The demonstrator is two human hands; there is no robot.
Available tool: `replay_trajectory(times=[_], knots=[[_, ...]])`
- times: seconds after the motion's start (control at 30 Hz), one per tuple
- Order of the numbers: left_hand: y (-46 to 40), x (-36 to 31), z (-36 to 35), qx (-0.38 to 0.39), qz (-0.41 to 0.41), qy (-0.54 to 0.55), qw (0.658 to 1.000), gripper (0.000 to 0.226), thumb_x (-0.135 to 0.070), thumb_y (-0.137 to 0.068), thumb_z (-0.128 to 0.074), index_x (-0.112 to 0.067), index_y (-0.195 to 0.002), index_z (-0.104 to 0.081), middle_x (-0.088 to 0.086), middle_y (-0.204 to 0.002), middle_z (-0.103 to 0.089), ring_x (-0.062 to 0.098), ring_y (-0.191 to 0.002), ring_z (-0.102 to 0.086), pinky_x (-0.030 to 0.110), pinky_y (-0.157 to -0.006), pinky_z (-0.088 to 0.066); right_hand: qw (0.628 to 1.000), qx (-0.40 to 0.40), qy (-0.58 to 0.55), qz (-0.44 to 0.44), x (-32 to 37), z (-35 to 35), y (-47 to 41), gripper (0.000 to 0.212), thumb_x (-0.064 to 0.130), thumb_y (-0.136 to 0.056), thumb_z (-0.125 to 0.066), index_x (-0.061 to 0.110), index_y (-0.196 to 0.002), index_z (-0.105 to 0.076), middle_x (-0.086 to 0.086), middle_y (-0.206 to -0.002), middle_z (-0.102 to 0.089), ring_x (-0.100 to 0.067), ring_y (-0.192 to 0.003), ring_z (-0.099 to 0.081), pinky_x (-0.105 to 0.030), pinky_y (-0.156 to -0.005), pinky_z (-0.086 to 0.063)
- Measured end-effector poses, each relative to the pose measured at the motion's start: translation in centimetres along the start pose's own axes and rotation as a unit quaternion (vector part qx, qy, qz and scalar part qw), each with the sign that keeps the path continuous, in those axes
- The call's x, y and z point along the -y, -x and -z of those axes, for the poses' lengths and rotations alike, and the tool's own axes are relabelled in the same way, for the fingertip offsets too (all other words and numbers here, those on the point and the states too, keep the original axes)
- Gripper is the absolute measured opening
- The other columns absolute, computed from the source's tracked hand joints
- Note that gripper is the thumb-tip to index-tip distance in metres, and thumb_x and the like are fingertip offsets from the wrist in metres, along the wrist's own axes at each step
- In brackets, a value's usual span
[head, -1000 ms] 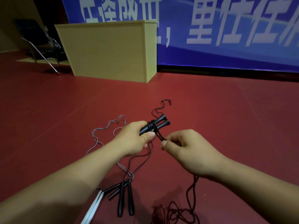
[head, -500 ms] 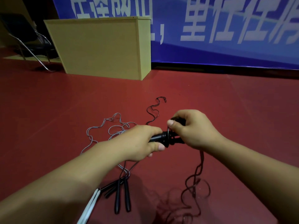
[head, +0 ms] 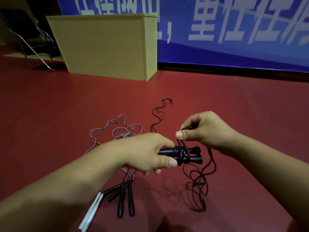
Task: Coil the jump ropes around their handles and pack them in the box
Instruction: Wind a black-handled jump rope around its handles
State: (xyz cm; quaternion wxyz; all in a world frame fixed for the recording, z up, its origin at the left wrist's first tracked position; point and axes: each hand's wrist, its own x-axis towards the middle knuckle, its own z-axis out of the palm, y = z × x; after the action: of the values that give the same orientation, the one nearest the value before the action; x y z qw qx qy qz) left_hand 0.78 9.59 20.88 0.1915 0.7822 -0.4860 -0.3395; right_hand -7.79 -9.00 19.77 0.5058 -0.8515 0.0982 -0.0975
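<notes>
My left hand (head: 147, 153) grips a pair of black jump-rope handles (head: 192, 154) held side by side, tips pointing right. Several turns of black rope (head: 179, 153) are wound round their middle. Just above them my right hand (head: 204, 129) pinches the rope between thumb and fingers. The loose black rope (head: 199, 183) hangs down in loops to the floor. On the floor below my left arm lie two more black handles (head: 125, 200), a second black pair and white handles (head: 91, 213). A grey rope (head: 117, 131) lies tangled further out.
A tan box-like wooden cabinet (head: 107, 46) stands on the red floor (head: 234, 101) at the back left. A black folding chair (head: 25, 34) is behind it to the left. A blue banner with white characters (head: 234, 30) covers the back wall.
My right hand has lifted above the handles, drawing the rope up over them. The handles now show past my left hand with more turns on them. The camera has shifted slightly.
</notes>
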Motion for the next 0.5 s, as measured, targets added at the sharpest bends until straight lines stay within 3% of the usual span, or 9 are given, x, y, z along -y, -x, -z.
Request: replay_trajectory(times=[0.13,0.27,0.37,0.43,0.5], knots=[[0.0,0.1,0.1,0.023,-0.029,0.078,0.996,0.012,-0.033,-0.096,-0.061,-0.021,-0.098,-0.061,-0.004,-0.067,-0.064,0.015,-0.050,-0.054,0.025,-0.054,-0.046,0.998,0.028,-0.049,-0.010,-0.5,0.5,0.0,0.030,0.033,-0.063,-0.080,0.007,-0.075,-0.072,0.002,-0.064,-0.064,-0.004,-0.059,-0.056,-0.016,-0.057,-0.046],[0.1,0.0,0.0,0.032,-0.090,0.151,0.984,0.025,-0.026,-0.098,-0.058,-0.003,-0.109,-0.057,0.000,-0.071,-0.062,0.023,-0.059,-0.055,0.024,-0.053,-0.049,0.985,0.087,-0.142,-0.048,-1.1,1.3,0.0,0.031,0.028,-0.067,-0.077,0.006,-0.085,-0.066,-0.001,-0.067,-0.060,-0.010,-0.058,-0.053,-0.021,-0.054,-0.045],[0.0,0.2,0.1,0.025,-0.129,0.196,0.972,0.027,-0.020,-0.099,-0.055,0.002,-0.114,-0.052,0.000,-0.078,-0.063,0.024,-0.060,-0.056,0.023,-0.057,-0.048,0.973,0.117,-0.196,-0.043,-1.4,1.2,0.1,0.022,0.025,-0.068,-0.080,0.014,-0.077,-0.064,-0.009,-0.071,-0.058,-0.016,-0.057,-0.051,-0.025,-0.051,-0.040],[0.0,0.3,0.2,0.019,-0.148,0.229,0.962,0.033,-0.018,-0.096,-0.055,0.001,-0.122,-0.049,-0.002,-0.082,-0.064,0.022,-0.062,-0.058,0.025,-0.063,-0.047,0.977,0.107,-0.184,-0.031,-1.6,0.9,0.1,0.012,0.010,-0.067,-0.071,0.016,-0.074,-0.063,-0.014,-0.073,-0.052,-0.018,-0.059,-0.043,-0.028,-0.054,-0.032],[-0.2,0.5,0.2,-0.004,-0.150,0.265,0.952,0.039,-0.018,-0.094,-0.055,-0.004,-0.130,-0.047,-0.003,-0.083,-0.064,0.020,-0.063,-0.058,0.026,-0.064,-0.047,0.984,0.072,-0.161,-0.038,-1.7,0.3,0.0,0.008,0.007,-0.080,-0.062,0.013,-0.076,-0.062,-0.006,-0.065,-0.052,-0.013,-0.056,-0.042,-0.027,-0.052,-0.031]])
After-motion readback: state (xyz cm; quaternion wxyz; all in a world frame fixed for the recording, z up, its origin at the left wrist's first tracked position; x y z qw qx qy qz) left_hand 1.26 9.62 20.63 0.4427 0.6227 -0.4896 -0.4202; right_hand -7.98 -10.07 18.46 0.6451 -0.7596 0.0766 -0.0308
